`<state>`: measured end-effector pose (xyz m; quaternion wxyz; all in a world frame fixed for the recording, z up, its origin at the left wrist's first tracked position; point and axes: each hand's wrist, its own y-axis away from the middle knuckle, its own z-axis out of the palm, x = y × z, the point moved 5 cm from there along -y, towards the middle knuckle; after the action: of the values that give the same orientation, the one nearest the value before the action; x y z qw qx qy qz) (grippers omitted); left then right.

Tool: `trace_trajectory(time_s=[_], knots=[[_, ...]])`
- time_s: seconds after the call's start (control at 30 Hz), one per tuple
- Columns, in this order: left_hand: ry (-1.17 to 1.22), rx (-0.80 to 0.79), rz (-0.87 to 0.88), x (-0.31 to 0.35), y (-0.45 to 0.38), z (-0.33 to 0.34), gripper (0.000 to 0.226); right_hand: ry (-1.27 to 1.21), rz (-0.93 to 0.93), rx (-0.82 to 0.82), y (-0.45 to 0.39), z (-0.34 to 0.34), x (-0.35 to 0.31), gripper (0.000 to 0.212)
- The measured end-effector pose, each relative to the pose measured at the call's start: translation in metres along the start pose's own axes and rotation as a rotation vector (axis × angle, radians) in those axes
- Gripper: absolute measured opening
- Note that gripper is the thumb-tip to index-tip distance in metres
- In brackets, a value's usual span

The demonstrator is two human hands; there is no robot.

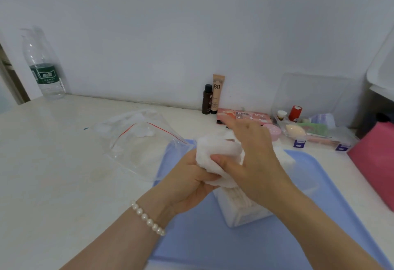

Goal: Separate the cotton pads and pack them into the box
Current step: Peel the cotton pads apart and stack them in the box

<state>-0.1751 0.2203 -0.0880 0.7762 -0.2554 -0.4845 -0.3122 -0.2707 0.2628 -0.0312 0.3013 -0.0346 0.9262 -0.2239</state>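
While the left hand (191, 176) grips a wad of cotton pads (217, 156) from below, fingers curled round its lower part, I read the step in hand as the separating stage: the right hand (255, 163) lies over the wad with the thumb pressed against its near face and the other fingers extended beyond it toward the back of the counter (64, 173), so that hand presses and peels more than it clutches. The wad is held in the air above the blue tray (266, 248), which lies at the near right part of the counter, and directly over the box (243, 210), a clear container standing on the tray with a row of pads already packed inside it. The wad is crumpled, so I cannot give it a firm long axis; it appears to run from near-low at the left palm to far-high at the right fingers. The packed pads stand on edge in the box, their stack running roughly from the near edge of the tray toward its far edge, with the opening facing up. In my judgement, the next move calls for the right thumb to slide one pad free of the wad, then lower it flat-on-edge into the box alongside the packed row. The zip bag (138, 141), at the tray's far left corner, holds more pads, so I judge that the task is only partly complete.
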Motion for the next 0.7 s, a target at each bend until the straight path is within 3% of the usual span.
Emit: trace_trajectory(time_s=[0.13,0.17,0.27,0.5,0.7], knots=[[-0.051,-0.076,-0.041,-0.001,0.003,0.001,0.046,-0.048,-0.05,-0.247,-0.002,0.003,0.003,0.033],[-0.054,-0.091,-0.049,-0.001,0.003,0.002,0.048,-0.116,-0.045,-0.269,-0.003,0.002,0.002,0.023],[-0.093,-0.157,-0.034,0.005,0.006,0.009,0.052,-0.3,-0.03,-0.275,-0.001,-0.003,-0.001,0.026],[0.128,0.018,0.024,0.011,0.002,0.0,0.044,-0.882,0.081,0.045,-0.01,-0.034,0.005,0.019],[0.213,0.107,-0.009,0.011,0.002,0.002,0.033,-1.238,0.496,0.161,-0.014,-0.033,0.036,0.041]])
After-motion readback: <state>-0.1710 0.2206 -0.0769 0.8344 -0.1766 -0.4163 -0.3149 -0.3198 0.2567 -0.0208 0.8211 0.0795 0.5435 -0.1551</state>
